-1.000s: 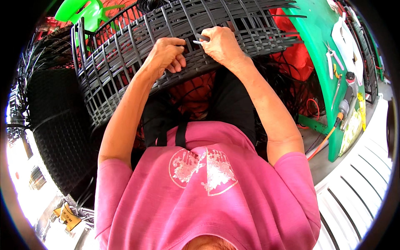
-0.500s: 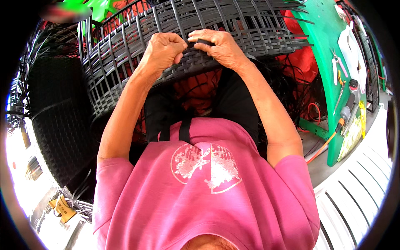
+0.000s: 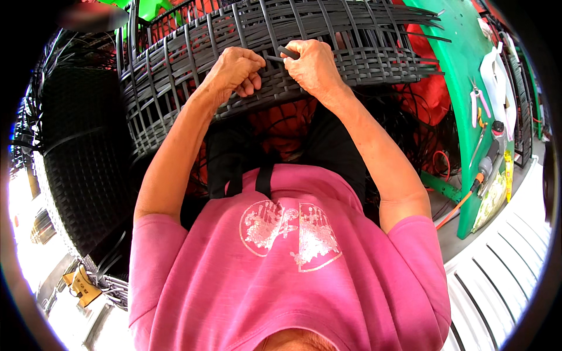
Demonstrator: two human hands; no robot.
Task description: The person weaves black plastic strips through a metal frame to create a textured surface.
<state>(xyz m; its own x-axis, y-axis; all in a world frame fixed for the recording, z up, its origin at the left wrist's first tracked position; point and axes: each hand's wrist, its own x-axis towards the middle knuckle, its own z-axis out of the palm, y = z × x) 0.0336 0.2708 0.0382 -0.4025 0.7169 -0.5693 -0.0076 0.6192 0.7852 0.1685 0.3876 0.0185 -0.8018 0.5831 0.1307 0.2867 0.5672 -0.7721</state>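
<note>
A half-woven black wicker panel (image 3: pixel 374 63) of flat strips and upright stakes lies across my lap. Loose strip ends stick out at its right side. My right hand (image 3: pixel 313 67) is closed on a black weaving strip (image 3: pixel 288 52), whose short end juts up past the fingers. Close by on the left, my left hand (image 3: pixel 237 71) pinches at the strip where it meets the weave; its lower fingers curl inward. A short stretch of strip spans the gap between the two hands.
A green table (image 3: pixel 451 76) at the right bears pink-handled nippers (image 3: pixel 479 105) and a power tool with an orange cord (image 3: pixel 486 164). At left stands a finished black woven piece (image 3: pixel 82 164). A white slatted surface (image 3: pixel 497 269) lies at lower right.
My right hand has turned more upright, and the strip end now points up beyond it. My hands are slightly farther apart; the left hand's lower fingers have loosened. The view has shifted slightly.
</note>
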